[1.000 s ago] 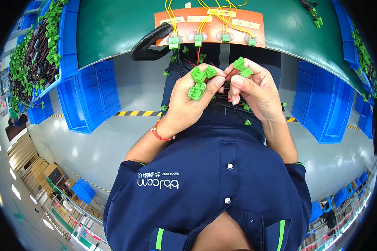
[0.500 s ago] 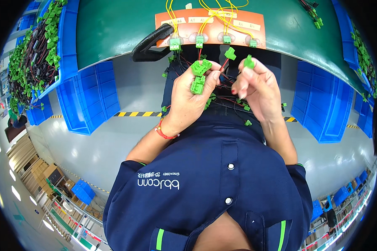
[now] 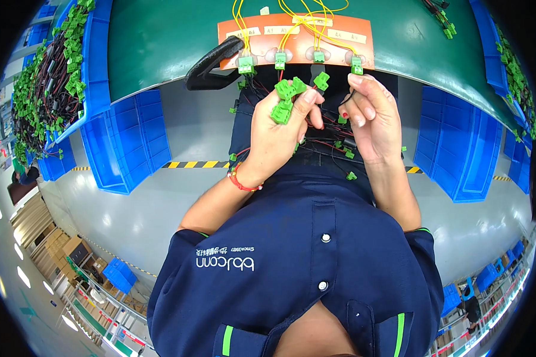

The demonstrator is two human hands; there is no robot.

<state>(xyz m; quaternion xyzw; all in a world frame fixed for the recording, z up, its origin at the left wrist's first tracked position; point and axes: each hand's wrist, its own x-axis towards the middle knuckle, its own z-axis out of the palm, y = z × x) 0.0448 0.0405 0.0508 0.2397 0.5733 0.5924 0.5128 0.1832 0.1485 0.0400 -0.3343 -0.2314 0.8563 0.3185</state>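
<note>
Newly at orange board (image 3: 299, 55): right hand (image 3: 375, 119)

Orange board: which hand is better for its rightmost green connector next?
Probably the right hand: its fingertips are at that connector, while the left hand holds green plugs farther left.

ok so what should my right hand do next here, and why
Probably a gentle straight push with the right hand on the rightmost green terminal connector of the orange board: its index fingertip is right at that connector, and I can't tell whether it is fully seated.
</note>
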